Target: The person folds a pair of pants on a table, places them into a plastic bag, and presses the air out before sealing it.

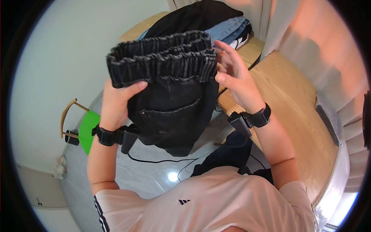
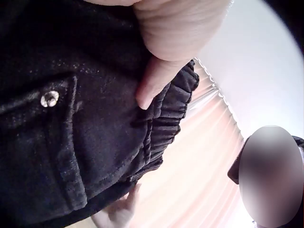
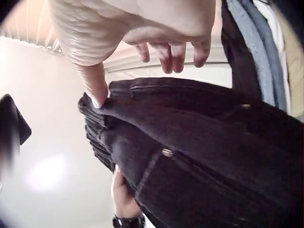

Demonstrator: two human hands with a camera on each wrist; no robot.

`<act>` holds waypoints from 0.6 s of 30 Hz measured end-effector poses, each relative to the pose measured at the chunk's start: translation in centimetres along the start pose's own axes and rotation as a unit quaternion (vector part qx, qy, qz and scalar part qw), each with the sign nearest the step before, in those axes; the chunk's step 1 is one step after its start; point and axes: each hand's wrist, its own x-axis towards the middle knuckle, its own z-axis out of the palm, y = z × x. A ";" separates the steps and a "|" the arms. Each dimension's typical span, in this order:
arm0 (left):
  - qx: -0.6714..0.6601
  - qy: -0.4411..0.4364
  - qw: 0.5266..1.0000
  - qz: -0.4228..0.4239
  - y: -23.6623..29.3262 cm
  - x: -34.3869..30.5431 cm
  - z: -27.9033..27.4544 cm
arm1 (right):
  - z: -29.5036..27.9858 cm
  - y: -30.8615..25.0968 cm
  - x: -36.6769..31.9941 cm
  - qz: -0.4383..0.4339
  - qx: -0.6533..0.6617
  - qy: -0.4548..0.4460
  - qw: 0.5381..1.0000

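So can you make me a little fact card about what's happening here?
Clothing: black pants, held up
Waistband: gathered, at the top
Pocket: on the near side
Left fingers: holding the cloth just below the waistband
Right fingers: at the waistband's end, only the thumb seems to touch
Behind: clothes pile on a wooden surface

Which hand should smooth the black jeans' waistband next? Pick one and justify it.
Probably the right hand: its fingers are relaxed beside the waistband, not wrapped around it, while the left hand grips the opposite side of the black jeans, steadying them.
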 end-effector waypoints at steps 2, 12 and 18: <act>0.030 0.011 0.999 0.027 1.4 0.4 -0.3 | -1.1 1.9 -1.7 0.003 -0.029 0.026 0.999; -0.004 0.110 0.987 0.114 11.8 4.3 -9.7 | 1.0 12.6 -11.5 0.191 -0.219 -0.035 0.956; 0.102 0.282 0.921 0.249 19.7 2.6 -8.3 | 1.9 16.2 -12.3 0.191 -0.279 0.058 0.939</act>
